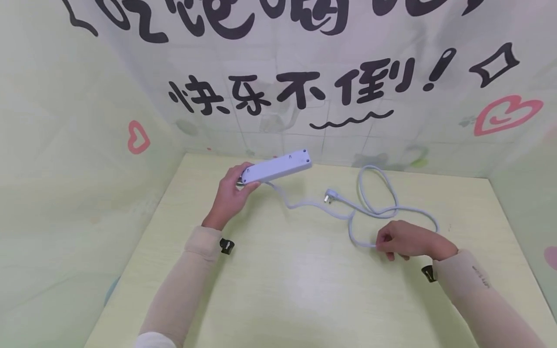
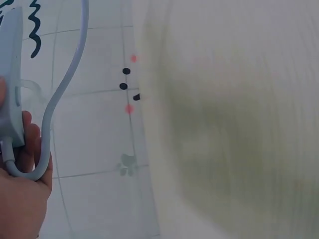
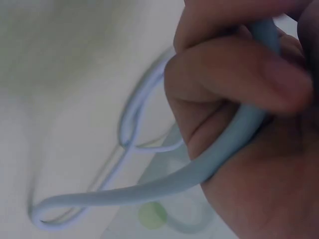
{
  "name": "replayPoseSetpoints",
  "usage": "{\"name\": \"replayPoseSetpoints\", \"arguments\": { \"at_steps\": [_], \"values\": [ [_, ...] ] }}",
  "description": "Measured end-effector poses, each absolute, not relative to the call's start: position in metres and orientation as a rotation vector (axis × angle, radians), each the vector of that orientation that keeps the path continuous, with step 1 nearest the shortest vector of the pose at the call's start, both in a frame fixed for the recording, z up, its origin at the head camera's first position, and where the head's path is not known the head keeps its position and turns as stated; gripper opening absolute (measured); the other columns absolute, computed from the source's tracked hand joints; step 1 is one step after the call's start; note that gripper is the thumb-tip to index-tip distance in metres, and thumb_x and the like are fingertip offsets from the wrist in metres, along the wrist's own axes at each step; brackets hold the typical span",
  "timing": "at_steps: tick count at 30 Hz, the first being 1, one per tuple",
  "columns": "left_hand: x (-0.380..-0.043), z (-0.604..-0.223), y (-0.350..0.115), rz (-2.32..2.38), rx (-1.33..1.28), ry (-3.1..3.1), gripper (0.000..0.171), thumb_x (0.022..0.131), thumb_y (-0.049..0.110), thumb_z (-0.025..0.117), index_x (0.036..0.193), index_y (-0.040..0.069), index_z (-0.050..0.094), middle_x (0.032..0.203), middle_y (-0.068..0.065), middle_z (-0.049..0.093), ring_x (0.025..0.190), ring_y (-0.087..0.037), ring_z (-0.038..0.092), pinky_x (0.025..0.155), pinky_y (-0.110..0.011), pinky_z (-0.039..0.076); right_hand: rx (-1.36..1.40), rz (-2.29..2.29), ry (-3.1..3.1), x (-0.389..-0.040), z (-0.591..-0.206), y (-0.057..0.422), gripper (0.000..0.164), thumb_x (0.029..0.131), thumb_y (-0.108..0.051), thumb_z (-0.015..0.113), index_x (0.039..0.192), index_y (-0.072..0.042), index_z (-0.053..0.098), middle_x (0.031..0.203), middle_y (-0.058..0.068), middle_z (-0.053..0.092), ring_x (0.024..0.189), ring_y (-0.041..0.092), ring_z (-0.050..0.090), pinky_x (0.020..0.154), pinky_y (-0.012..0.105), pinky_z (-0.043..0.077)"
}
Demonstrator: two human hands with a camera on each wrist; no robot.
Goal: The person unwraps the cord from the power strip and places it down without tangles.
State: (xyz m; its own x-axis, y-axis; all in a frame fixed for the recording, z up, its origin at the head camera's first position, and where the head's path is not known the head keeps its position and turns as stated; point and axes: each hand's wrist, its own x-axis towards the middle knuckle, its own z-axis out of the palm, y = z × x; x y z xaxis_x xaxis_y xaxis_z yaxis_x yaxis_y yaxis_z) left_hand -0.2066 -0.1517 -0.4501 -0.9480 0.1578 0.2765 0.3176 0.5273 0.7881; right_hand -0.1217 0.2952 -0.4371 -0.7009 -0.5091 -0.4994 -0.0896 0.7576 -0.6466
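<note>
My left hand grips one end of a white power strip, held tilted above the table with its screwed underside facing up. In the left wrist view the cord leaves the strip and bends past the fingers of the left hand. My right hand holds the cord, its fingers curled round it, as the right wrist view shows on the cord and hand. The plug lies on the table between the hands, prongs showing. Beyond the right hand the cord lies in a loop.
A pale wood-grain table spans the space below. A white printed sheet with black characters hangs behind it. Pale curtain-like sheets stand at the left and right.
</note>
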Motion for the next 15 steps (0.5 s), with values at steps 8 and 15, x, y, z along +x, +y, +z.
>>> {"name": "replayPoseSetpoints", "arguments": {
  "at_steps": [8, 15],
  "values": [
    [-0.211, -0.479, -0.151, -1.298, -0.242, -2.732, 0.047, 0.097, 0.026, 0.070, 0.138, 0.006, 0.057, 0.127, -0.020, 0.064, 0.115, -0.034, 0.059, 0.096, -0.052, 0.053, -0.534, -0.735, 2.385, -0.111, -0.459, 0.296, 0.015, 0.097, -0.023, 0.067, 0.084, -0.017, 0.070, 0.074, -0.010, 0.059, 0.067, 0.002, 0.050, 0.064, 0.020, 0.042],
    [-0.209, -0.494, -0.139, -1.265, -0.061, -2.856, 0.051, 0.099, 0.032, 0.066, 0.141, 0.005, 0.055, 0.131, -0.019, 0.064, 0.118, -0.035, 0.057, 0.107, -0.054, 0.046, -0.529, -0.749, 2.500, -0.099, -0.468, 0.292, 0.008, 0.096, -0.016, 0.068, 0.089, -0.018, 0.067, 0.082, -0.011, 0.061, 0.075, 0.002, 0.048, 0.069, 0.020, 0.041]
  ]
}}
